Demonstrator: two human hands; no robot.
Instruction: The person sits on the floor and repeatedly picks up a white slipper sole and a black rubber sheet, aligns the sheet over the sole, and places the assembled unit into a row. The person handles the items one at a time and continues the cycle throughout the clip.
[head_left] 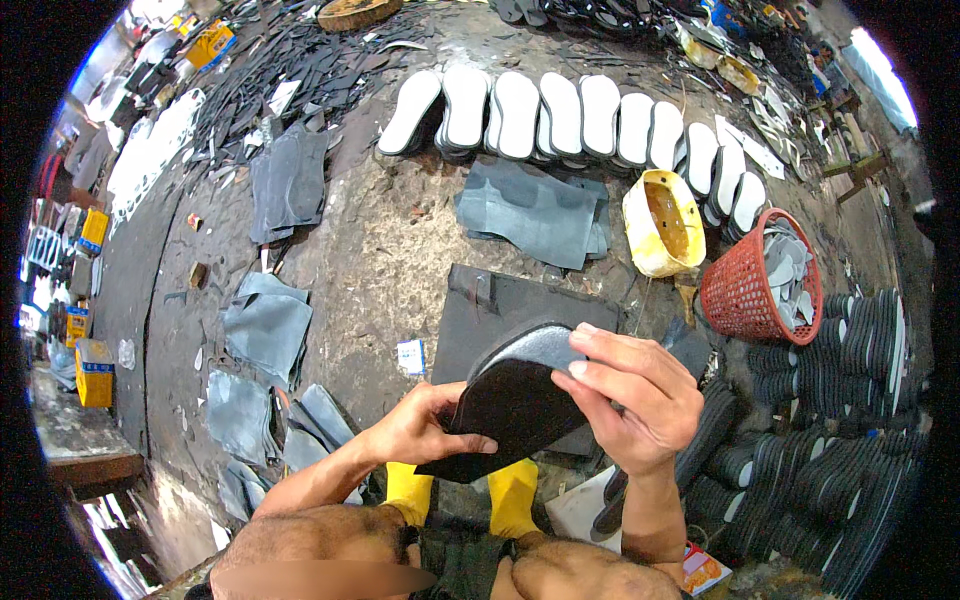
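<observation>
A black shoe sole is held up tilted in front of me, above a dark board. My left hand is closed round its left edge, thumb lying across the dark face. Along the sole's upper end lies a grey, slightly shiny piece. My right hand pinches the right end of that grey piece against the sole, with its fingertips at the edge. The dark square board lies on the ground behind the sole and is partly covered by it.
White-topped soles stand in a row at the back. A yellow tub and a red basket of grey scraps are to the right, near stacked black soles. Grey sheets lie left, and a small box sits mid-floor.
</observation>
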